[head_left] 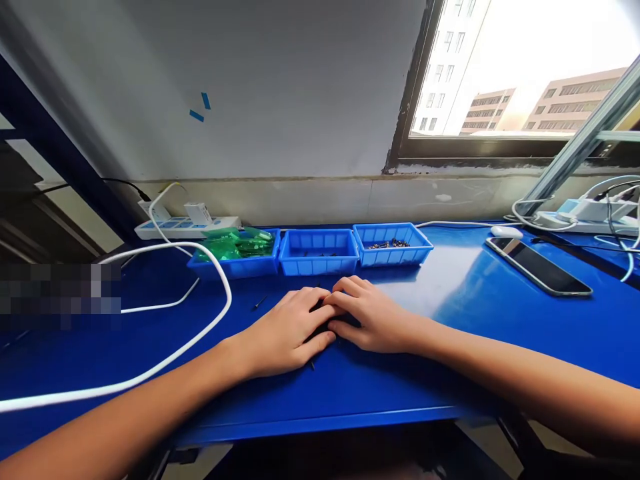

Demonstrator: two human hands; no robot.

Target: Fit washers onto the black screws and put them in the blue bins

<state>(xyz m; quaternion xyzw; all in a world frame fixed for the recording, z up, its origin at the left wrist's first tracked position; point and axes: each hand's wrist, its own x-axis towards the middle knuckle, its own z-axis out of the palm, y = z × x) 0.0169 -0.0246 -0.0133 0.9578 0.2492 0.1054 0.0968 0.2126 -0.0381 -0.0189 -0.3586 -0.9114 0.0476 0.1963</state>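
Observation:
My left hand [287,333] rests palm down on the blue table, its fingers bent and its thumb apart from them. From the right, my right hand [373,313] meets it, fingers spread and curved, with the fingertips touching the left hand's fingers. Whatever lies beneath the two hands is mostly hidden. A small dark screw-like piece [259,303] lies left of my left hand, and the tip of another dark piece [313,365] shows below it. Just behind the hands stands a blue bin [320,265] with a few small dark pieces in it.
A left bin [240,268] holds green plastic bags [235,244]; a right bin [395,257] holds small metal parts [393,244]. A white cable [227,287] loops across the left side. A phone [540,267] and a white case [507,232] lie right. Power strips [187,227] stand behind.

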